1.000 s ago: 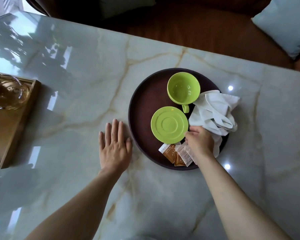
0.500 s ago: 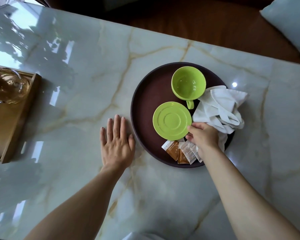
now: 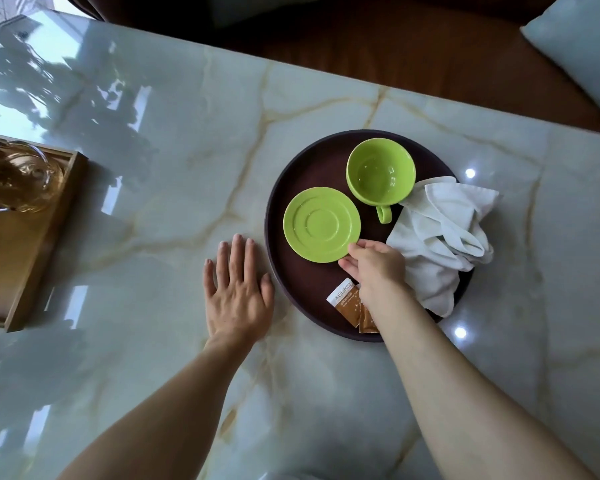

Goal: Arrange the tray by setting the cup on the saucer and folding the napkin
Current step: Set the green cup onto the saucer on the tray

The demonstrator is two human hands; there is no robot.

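Note:
A round dark brown tray [image 3: 291, 188] lies on the marble table. On it a green saucer [image 3: 321, 223] sits at the left, and an empty green cup [image 3: 380, 174] stands upright behind it, handle toward me. A crumpled white napkin [image 3: 440, 233] lies on the tray's right side, spilling over the rim. My right hand [image 3: 374, 265] pinches the saucer's near right edge. My left hand [image 3: 236, 289] rests flat on the table, fingers spread, just left of the tray.
Brown and white sachets [image 3: 350, 303] lie at the tray's front, partly under my right wrist. A wooden tray [image 3: 32, 244] with a glass teapot [image 3: 11, 178] stands at the left edge. A brown sofa with a pale cushion [image 3: 575, 50] runs behind the table.
My right hand has taken hold of the saucer's edge, and the saucer has slid left, away from the napkin and sachets. My left hand has stayed flat on the table.

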